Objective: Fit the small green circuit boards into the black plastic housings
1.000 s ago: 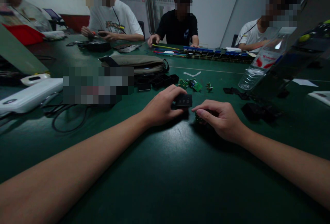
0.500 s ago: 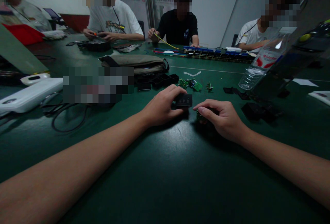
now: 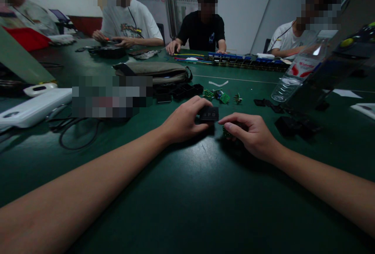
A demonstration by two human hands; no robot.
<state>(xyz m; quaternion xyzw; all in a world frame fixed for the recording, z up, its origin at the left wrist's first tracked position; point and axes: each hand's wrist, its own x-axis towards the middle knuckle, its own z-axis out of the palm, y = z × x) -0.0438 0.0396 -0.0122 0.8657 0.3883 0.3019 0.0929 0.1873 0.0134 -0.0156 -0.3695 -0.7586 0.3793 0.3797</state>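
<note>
Between the thumb and fingers of my left hand [image 3: 185,120] is a small black plastic case [image 3: 209,114] marked with the letters "SPD". Just to its right, my right hand [image 3: 251,131] pinches a green circuit board [image 3: 226,131], partly hidden behind the thumb and fingers. The board and the case are close together but apart. Beyond my hands, several loose green circuit boards [image 3: 224,97] lie on the dark green table [image 3: 187,199]. Black plastic cases [image 3: 187,89] are grouped to the left of those boards.
More black cases [image 3: 288,125] lie to the right, near a clear plastic bottle [image 3: 299,68]. A grey-green pouch [image 3: 155,71] stands behind the work area. On the left are a white device [image 3: 43,107] and a looped black cable [image 3: 79,144]. Several people sit across the table.
My hands, the case and the board have hardly moved. Across the table, the person in black has lowered a hand and the yellow wire to the tabletop.
</note>
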